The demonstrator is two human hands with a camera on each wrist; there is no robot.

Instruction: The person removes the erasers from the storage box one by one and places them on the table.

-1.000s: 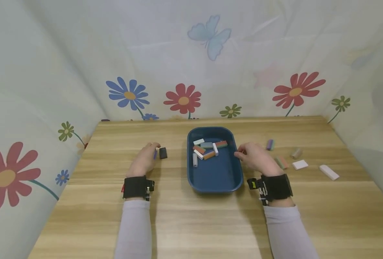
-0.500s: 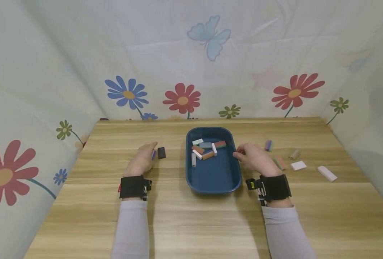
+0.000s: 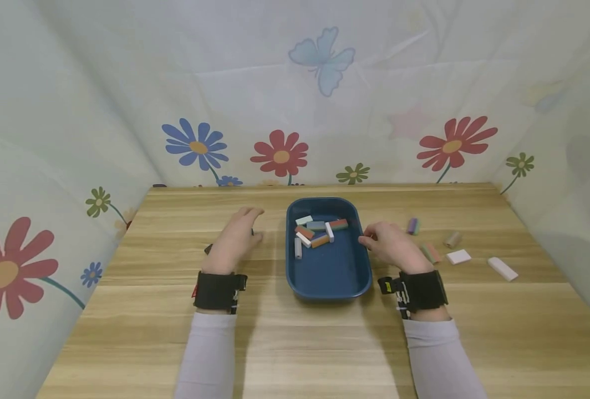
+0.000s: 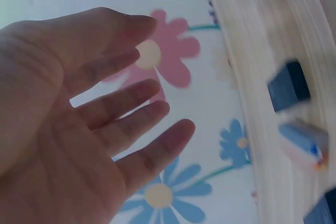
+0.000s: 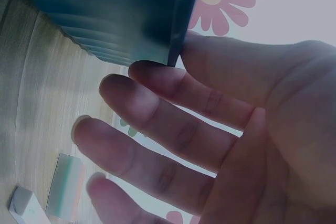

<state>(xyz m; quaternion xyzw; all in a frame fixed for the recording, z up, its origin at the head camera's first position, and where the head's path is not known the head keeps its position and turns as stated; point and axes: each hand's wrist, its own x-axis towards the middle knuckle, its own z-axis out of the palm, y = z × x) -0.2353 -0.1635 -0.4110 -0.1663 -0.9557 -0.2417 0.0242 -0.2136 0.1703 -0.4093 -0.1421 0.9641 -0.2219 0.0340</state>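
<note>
My left hand (image 3: 232, 238) hovers over the left part of the table, holding nothing, its fingers loosely extended and spread from the thumb. Below it, the left wrist view has a dark block (image 4: 290, 86), a blue-topped pale block (image 4: 304, 144) and part of another dark block (image 4: 323, 208); in the head view the hand mostly covers them. My right hand (image 3: 395, 244) pinches the right rim of a dark blue plastic bin (image 3: 329, 295), thumb at the rim and fingertips against the outer wall (image 5: 121, 19). Several small eraser-like blocks (image 3: 320, 240) lie inside the bin, mostly toward its back left.
Right of my right hand lie loose blocks: a purple-green one (image 3: 413, 225), an orange-green one (image 3: 431, 252), a tan one (image 3: 453, 239), a white one (image 3: 458, 256) and a longer white one (image 3: 502, 269). A flowered cloth (image 3: 375, 100) surrounds the wooden table's back and sides.
My left hand has lifted and shifted right, its fingers spreading apart; a dark block now peeks out on its left side. The right hand stays at the bin's rim.
</note>
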